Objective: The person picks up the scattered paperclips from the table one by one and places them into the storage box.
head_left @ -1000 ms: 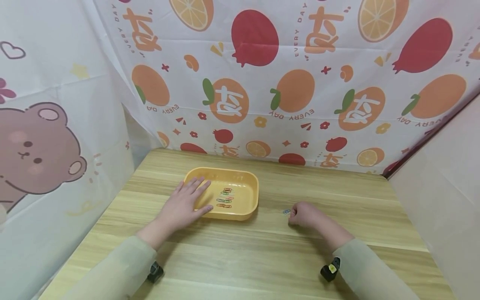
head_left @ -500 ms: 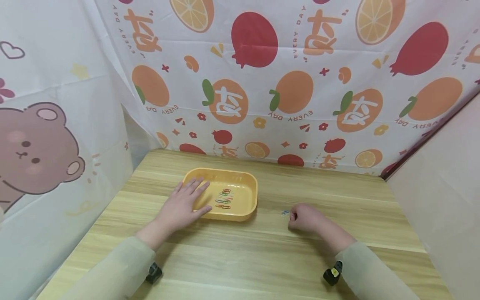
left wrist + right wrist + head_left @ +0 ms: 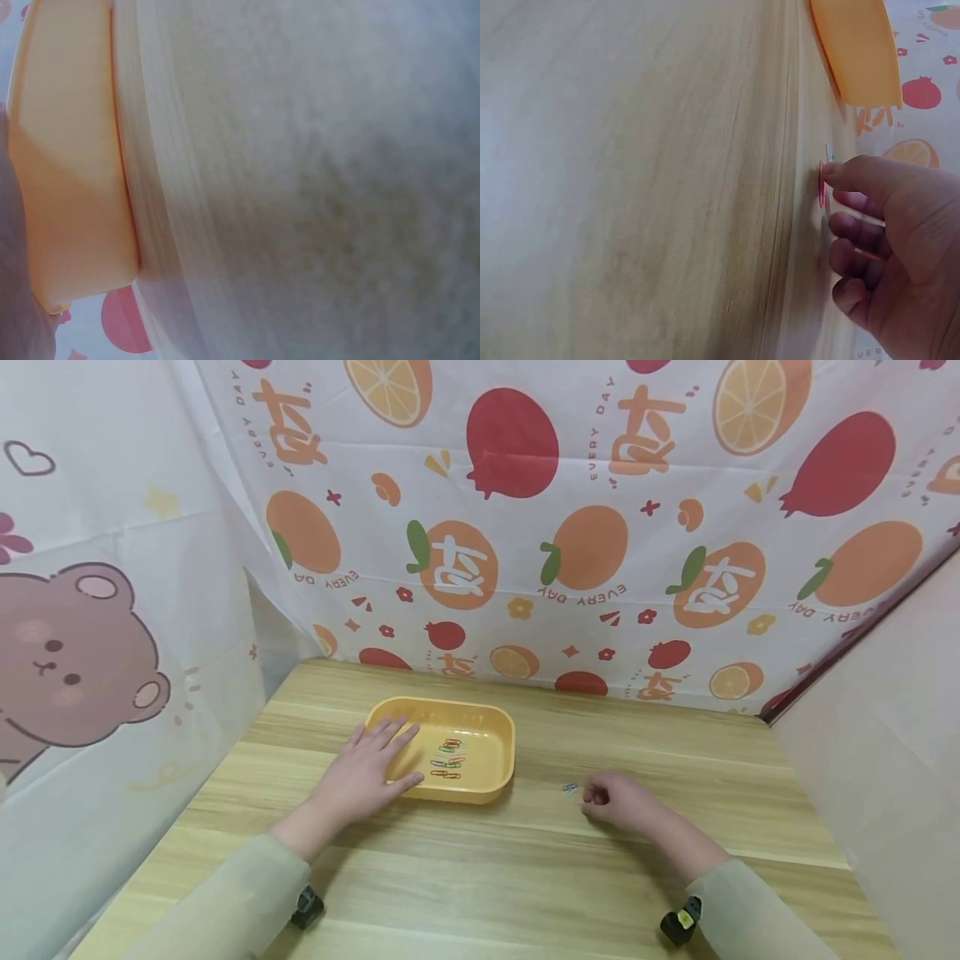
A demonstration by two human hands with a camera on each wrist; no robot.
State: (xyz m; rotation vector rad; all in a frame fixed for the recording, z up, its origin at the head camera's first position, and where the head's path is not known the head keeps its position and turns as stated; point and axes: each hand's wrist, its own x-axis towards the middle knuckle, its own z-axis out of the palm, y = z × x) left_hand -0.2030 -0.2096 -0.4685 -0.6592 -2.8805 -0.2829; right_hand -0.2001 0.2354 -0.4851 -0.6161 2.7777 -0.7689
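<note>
My left hand [image 3: 363, 768] lies with spread fingers over the left side of a yellow plastic tray [image 3: 491, 789], its thumb across the near rim. Several coloured paper clips [image 3: 447, 758] lie in loose rows on the tray's floor. To the right of the tray, my right hand [image 3: 622, 802] is low over the table with its fingers curled. The right wrist view shows a red paper clip [image 3: 822, 186] pinched at the tip of its thumb [image 3: 836, 174]; the index fingertip is partly hidden. Just left of this hand, a few small clips, one blue [image 3: 570, 787], lie on the wood.
The wood-grain table [image 3: 465, 877] runs back to a fruit-printed cloth [image 3: 517, 552]. A bear-printed cloth [image 3: 82, 652] hangs on the left and a pale panel [image 3: 877, 718] stands on the right. The tray's outer wall [image 3: 71, 165] fills the left wrist view's left side.
My right hand has drawn slightly right, away from the blue clip, and the gap between its thumb and index finger shows more. My left hand stays on the tray.
</note>
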